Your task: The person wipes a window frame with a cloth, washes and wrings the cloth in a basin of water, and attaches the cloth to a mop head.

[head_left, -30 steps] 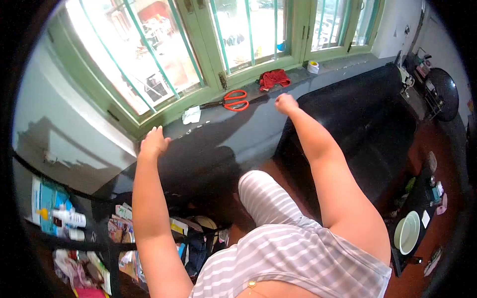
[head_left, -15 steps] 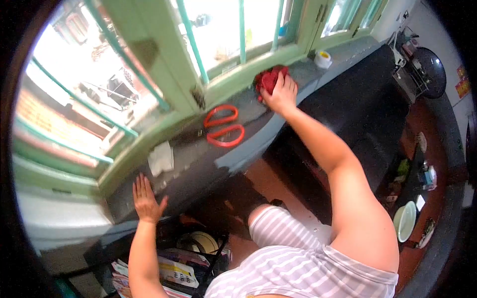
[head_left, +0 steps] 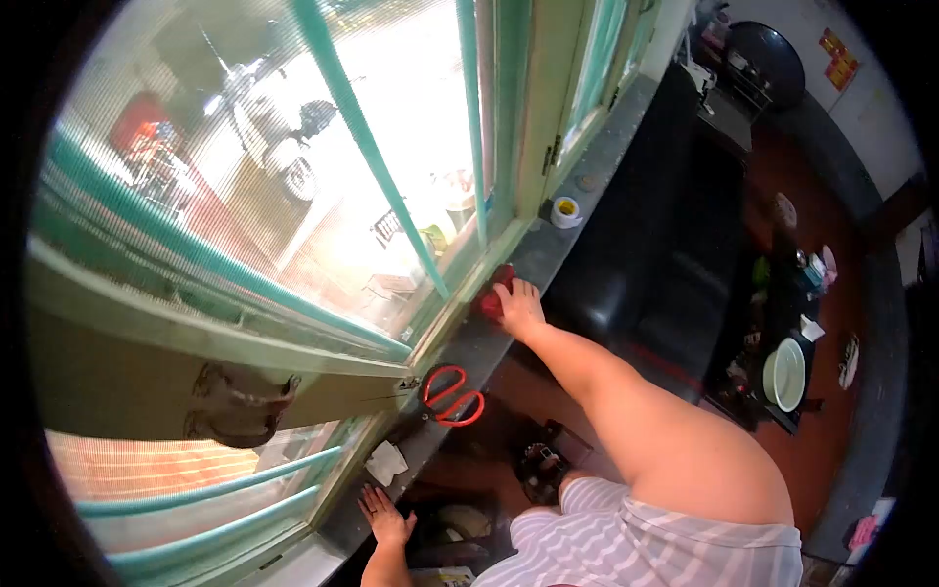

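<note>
Along the flat grey window ledge (head_left: 608,157), grasping a bunched dark-red cloth (head_left: 489,301) with the right hand (head_left: 520,308), with fingers curled over its top. At the near left end, resting the left hand (head_left: 388,520) palm down with fingers spread, holding nothing, just beside a crumpled piece of white paper (head_left: 386,462). Lying between both hands, close to the outer edge: scissors with looped red handles (head_left: 452,389). Farther right, beyond the cloth: a white roll of tape with a yellow core (head_left: 565,212), near a padded black sofa (head_left: 626,264).

Could easily knock the scissors to the red-brown floor (head_left: 817,474) by dragging the cloth leftward, because of the handles' place at the edge. Could likewise push the tape onto the sofa by sweeping right too freely. Might also nudge the paper off by shifting the left fingers, or slip by leaning hard on that palm.
</note>
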`<state>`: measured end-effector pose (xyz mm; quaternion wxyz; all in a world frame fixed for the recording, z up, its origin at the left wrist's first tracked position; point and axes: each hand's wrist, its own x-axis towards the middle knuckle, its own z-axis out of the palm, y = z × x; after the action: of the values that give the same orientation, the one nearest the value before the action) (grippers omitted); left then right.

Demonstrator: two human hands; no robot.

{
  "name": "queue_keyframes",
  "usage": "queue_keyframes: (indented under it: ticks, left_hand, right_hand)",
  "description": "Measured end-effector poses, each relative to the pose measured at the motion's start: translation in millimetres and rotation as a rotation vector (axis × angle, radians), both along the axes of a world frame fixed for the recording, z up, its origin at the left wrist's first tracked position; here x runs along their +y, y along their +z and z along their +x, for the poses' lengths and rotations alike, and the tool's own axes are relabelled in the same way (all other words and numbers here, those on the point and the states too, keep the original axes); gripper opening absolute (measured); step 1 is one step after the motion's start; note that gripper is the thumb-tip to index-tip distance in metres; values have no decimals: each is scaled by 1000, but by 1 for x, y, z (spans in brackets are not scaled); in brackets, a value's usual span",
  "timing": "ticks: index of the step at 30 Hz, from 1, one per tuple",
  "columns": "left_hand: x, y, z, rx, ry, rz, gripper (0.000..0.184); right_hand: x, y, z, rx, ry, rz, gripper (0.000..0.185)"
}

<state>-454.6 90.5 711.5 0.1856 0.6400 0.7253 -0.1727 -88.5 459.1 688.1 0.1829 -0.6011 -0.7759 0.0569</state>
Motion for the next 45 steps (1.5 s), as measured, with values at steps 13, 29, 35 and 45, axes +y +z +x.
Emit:
queue_keyframes:
  ticks: [13,29,35,45]
  left_hand:
    - [1,-12,-9,-34,-70,116,102]
    - [4,-14,-2,22,-34,104,102]
    - [8,-10,-2,56,-34,-19,103]
    - [7,-4,-4,1,-85,23,106]
  right_hand:
    - [31,11,-1,-234,27,-277,67]
    - [27,8,-3,-228,-53,-336,56]
    - [33,15,-5,-251,-51,-445,60]
    - [32,15,0,-132,-20,-398,59]
